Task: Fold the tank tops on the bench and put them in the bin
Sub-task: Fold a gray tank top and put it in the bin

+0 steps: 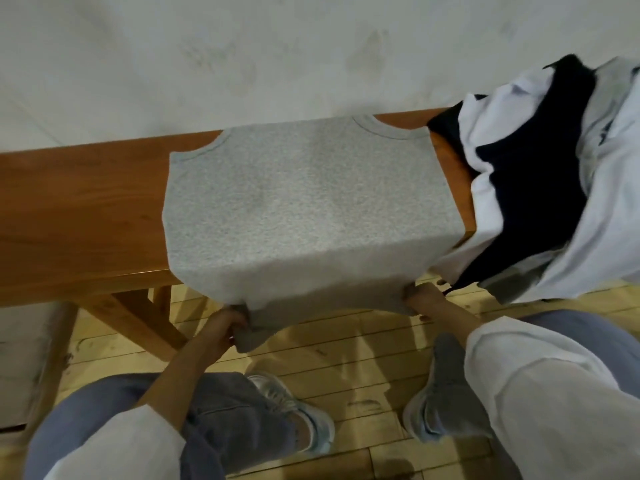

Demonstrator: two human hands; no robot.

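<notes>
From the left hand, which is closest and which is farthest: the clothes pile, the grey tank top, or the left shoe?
1. Grey tank top: the left hand holds its hem corner.
2. Left shoe: on the floor, below that hand.
3. Clothes pile: at the right end of the bench.

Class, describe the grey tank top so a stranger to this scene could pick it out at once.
Find the long wooden bench by the pale wall. Spread flat on it lies the grey tank top, its hem over the near edge, gripped by the left hand and right hand. Unlike the crumpled white and dark pile beside it, it is smooth, speckled grey.
</notes>
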